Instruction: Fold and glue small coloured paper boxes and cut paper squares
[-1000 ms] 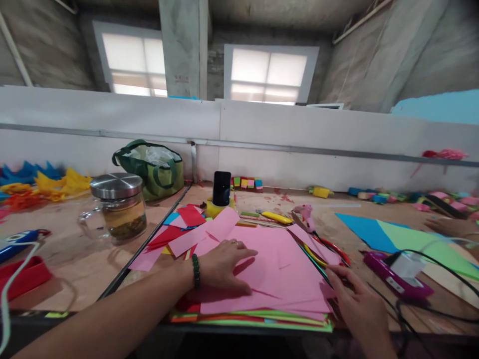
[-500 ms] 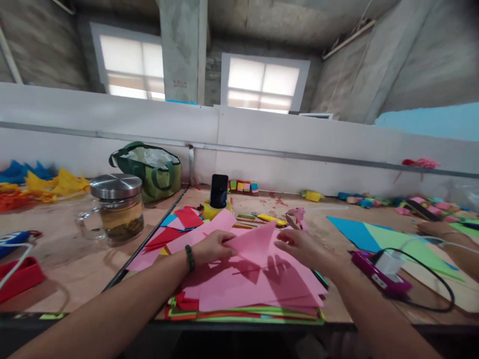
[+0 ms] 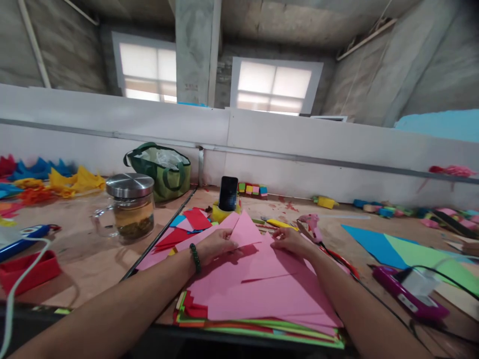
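My left hand (image 3: 219,244), with a dark green bead bracelet at the wrist, pinches a pink paper piece (image 3: 246,230) that stands up in a pointed, folded-looking shape. To its right is my right hand (image 3: 290,242), fingers bent and tips drawn together at the far side of the pink sheets. Whether a paper edge lies between those fingertips is hard to make out. Beneath both hands lies a stack of pink paper sheets (image 3: 269,299), with red, green and orange sheets showing at its front edge. Red paper pieces (image 3: 196,219) lie beyond my left hand.
A lidded glass mug (image 3: 132,214) stands left, before a green bag (image 3: 170,177). A phone (image 3: 228,193) leans in a yellow holder. Behind my right hand are a yellow cutter (image 3: 282,224) and a pink glue gun (image 3: 312,224). A purple power strip (image 3: 407,294) with cables lies right.
The pink piece has turned more upright and narrower in my left hand. My right hand has drawn its fingers together near the sheets. The view has shifted left; the co-worker's hand at right is out of sight.
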